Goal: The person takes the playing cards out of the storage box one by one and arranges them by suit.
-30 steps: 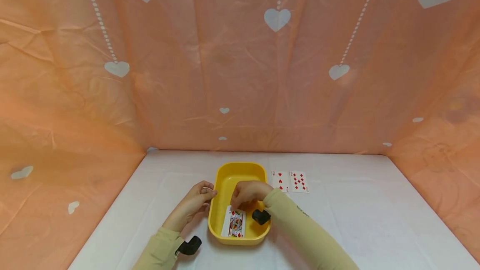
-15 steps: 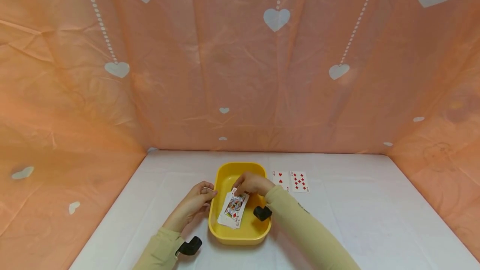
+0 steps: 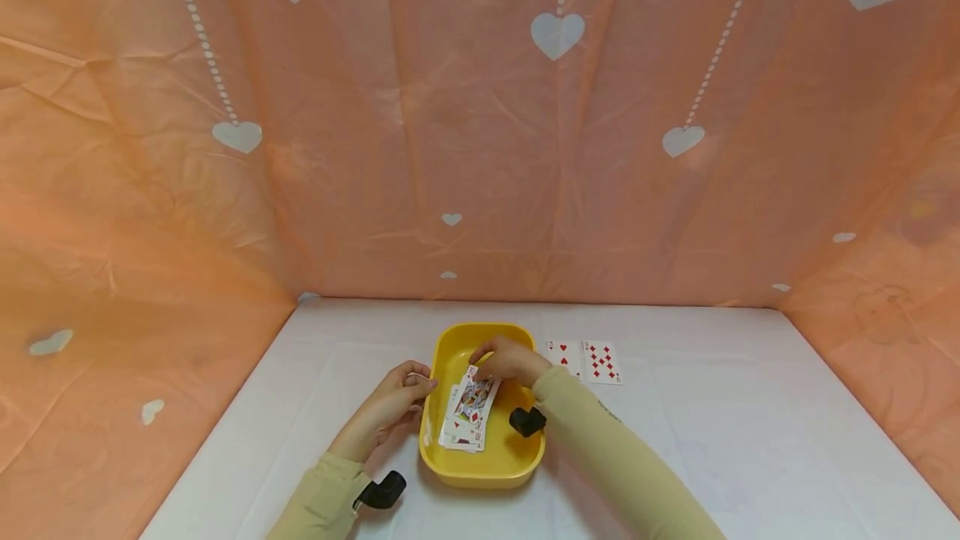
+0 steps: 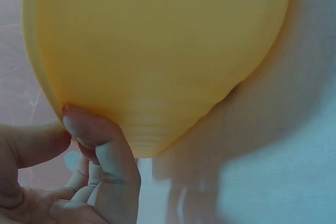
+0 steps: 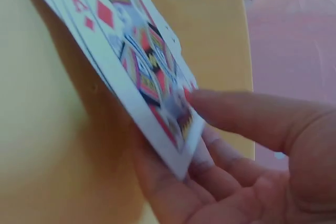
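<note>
A yellow plastic tray stands on the white cloth with playing cards inside. My left hand pinches its left rim between thumb and finger, as the left wrist view shows on the yellow wall. Over the tray, my right hand grips the far end of a king of diamonds, thumb on the face and fingers beneath. That king lies tilted, with its near end over other fanned cards. More card corners show behind it in the right wrist view.
To the right of the tray lie a hearts card, partly hidden by the right hand, and a diamonds card, both face up. An orange curtain with hearts encloses the back and sides of the table.
My right hand has moved from low in the tray toward its far end, drawing the king up and away. The cards beneath have fanned out. My left hand stays on the rim.
</note>
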The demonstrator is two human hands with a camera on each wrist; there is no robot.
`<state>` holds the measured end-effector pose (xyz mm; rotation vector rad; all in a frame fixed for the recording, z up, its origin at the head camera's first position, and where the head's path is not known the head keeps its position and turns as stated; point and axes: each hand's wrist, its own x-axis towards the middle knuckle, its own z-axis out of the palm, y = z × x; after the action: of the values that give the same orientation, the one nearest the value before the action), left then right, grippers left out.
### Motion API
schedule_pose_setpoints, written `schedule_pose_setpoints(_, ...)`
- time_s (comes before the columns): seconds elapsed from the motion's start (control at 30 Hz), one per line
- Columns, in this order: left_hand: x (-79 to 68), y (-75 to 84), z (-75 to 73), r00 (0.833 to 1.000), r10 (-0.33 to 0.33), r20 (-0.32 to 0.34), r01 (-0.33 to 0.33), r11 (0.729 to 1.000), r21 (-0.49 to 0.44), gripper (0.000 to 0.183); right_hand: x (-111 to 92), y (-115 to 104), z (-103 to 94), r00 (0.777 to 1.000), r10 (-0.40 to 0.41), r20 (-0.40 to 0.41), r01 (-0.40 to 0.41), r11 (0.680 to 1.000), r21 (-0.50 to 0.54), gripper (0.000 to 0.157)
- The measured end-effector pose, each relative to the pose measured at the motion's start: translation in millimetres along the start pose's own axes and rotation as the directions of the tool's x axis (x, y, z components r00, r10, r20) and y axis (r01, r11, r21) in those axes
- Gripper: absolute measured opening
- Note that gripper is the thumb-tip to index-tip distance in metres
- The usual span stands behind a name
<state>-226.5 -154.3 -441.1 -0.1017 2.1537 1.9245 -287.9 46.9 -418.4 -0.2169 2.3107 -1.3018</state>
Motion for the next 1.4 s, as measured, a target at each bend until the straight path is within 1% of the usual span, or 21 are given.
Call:
schedule_pose_setpoints(0.07,-0.1,0.3,0.4,1.000,0.002,-0.002,-0.002,1.000,0.001,0.021,0.4,0.3,-1.4,1.000,-0.001,0.020,0.001,1.000,0.018,0.033)
schedule_pose_setpoints(0.13,-0.3,0.3,0.8,1.000,0.006,-0.003,-0.006,1.000,0.002,0.021,1.2,0.5,-2.4,0.999,-0.010,0.047,0.008,0.999,0.039,0.036)
schedule_pose_setpoints(0.2,-0.6,0.5,1.2,1.000,0.006,-0.007,-0.006,1.000,0.003,0.021,2.6,0.9,-2.7,0.997,-0.032,0.067,0.029,0.999,0.043,0.033)
schedule_pose_setpoints(0.33,-1.1,0.1,1.5,1.000,0.008,-0.004,-0.008,1.000,-0.008,0.022,5.5,2.7,-1.1,0.994,-0.060,0.087,0.055,0.997,0.057,0.018)
schedule_pose_setpoints(0.43,-1.7,-0.1,1.0,1.000,0.012,0.001,-0.012,1.000,-0.008,0.023,6.6,3.9,0.7,0.995,-0.062,0.084,0.056,0.996,0.067,0.014)
schedule_pose_setpoints(0.7,-2.4,-0.3,0.2,1.000,0.022,0.007,-0.022,1.000,-0.006,0.023,3.9,2.3,-0.5,0.995,-0.083,0.051,0.079,0.994,0.069,0.012)
schedule_pose_setpoints(0.87,-2.0,-0.7,0.6,1.000,0.016,0.000,-0.016,1.000,-0.004,0.022,2.7,1.9,-3.8,0.993,-0.102,0.065,0.094,0.990,0.109,0.012)
schedule_pose_setpoints(1.07,-1.5,-0.8,1.1,1.000,0.015,-0.004,-0.015,1.000,-0.006,0.021,-0.4,1.2,-12.0,0.992,-0.109,0.066,0.096,0.980,0.172,0.017)
schedule_pose_setpoints(1.27,0.3,-2.3,1.2,1.000,0.013,-0.010,-0.013,1.000,-0.010,0.020,-8.2,-3.9,-23.9,0.991,-0.121,0.060,0.107,0.973,0.205,0.022)
schedule_pose_setpoints(1.4,0.2,-2.0,1.6,1.000,0.008,-0.015,-0.008,1.000,-0.008,0.020,-14.3,-3.8,-34.4,0.990,-0.137,0.036,0.122,0.953,0.276,0.023)
